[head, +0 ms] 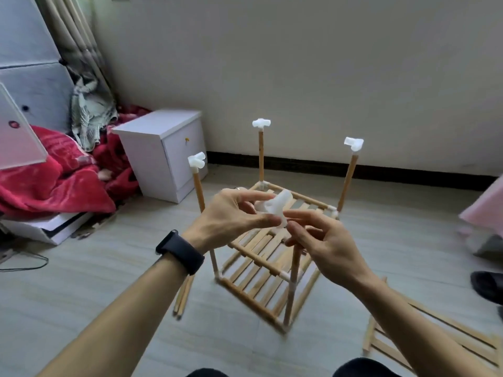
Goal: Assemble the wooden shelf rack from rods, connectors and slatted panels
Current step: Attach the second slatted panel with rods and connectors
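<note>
A part-built wooden rack [261, 265] stands on the floor, with two slatted shelves joined by white corner pieces. Three upright rods rise from it, each topped by a white connector: left [197, 160], back [261, 123], right [353, 144]. My left hand [231, 216] pinches another white connector [275, 206] between thumb and fingers over the near right corner. My right hand [324, 240] grips the near right upright rod [295, 268] just below that connector. Whether the connector sits on the rod's tip is hidden by my fingers.
Two loose rods [183, 296] lie on the floor under my left forearm. A spare slatted panel [435, 341] lies at the lower right. A white bedside cabinet [163, 151] stands behind the rack, a red blanket [54, 175] to the left, a dark slipper [487, 285] at the right edge.
</note>
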`<action>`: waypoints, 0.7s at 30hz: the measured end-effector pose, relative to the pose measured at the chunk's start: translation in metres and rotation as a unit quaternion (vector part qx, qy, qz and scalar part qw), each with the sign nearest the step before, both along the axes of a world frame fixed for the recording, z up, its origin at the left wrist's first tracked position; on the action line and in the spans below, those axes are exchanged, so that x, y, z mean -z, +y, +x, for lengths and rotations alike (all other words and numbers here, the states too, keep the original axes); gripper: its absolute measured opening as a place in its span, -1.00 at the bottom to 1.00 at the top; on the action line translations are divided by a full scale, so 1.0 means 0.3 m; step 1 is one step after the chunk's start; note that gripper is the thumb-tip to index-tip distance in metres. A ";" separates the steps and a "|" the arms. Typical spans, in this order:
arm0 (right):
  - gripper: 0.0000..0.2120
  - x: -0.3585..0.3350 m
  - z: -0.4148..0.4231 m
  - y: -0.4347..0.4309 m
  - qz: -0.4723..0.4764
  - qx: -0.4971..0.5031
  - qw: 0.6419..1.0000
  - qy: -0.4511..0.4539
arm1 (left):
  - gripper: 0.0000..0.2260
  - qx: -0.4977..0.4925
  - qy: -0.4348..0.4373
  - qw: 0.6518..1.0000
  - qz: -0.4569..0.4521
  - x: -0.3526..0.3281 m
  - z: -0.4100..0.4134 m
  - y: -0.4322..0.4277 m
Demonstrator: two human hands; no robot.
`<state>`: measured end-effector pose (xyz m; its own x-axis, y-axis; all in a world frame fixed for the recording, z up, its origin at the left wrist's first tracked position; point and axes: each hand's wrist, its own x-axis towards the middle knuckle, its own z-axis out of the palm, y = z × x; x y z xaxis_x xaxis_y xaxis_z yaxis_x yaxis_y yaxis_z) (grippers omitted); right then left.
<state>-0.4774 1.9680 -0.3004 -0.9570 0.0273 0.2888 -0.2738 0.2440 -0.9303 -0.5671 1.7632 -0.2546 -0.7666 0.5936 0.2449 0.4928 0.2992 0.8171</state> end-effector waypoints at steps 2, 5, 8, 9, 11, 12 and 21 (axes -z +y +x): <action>-0.71 0.007 0.004 0.025 -0.032 -0.014 0.999 0.018 | -0.60 0.017 0.013 1.000 0.005 -0.022 0.018 0.051; -0.65 0.023 0.010 0.048 -0.057 0.004 0.997 0.042 | -0.54 0.019 0.021 1.000 -0.002 -0.032 0.029 0.113; -0.69 0.041 0.011 0.069 -0.019 0.053 0.995 0.077 | -0.50 0.008 0.026 0.999 -0.024 -0.031 0.030 0.145; -0.74 0.047 0.008 0.078 0.007 0.077 0.993 0.093 | -0.54 0.011 0.036 0.999 -0.035 -0.027 0.031 0.151; -0.78 0.058 0.000 0.094 0.043 0.123 0.984 0.122 | -0.64 0.016 0.059 0.997 -0.055 -0.014 0.030 0.158; -0.79 0.063 -0.006 0.102 0.051 0.135 0.981 0.130 | -0.67 0.013 0.068 0.996 -0.062 -0.007 0.028 0.161; -0.66 0.112 -0.047 0.119 0.016 0.093 0.992 0.083 | -0.71 -0.022 0.119 0.989 -0.086 -0.014 -0.022 0.190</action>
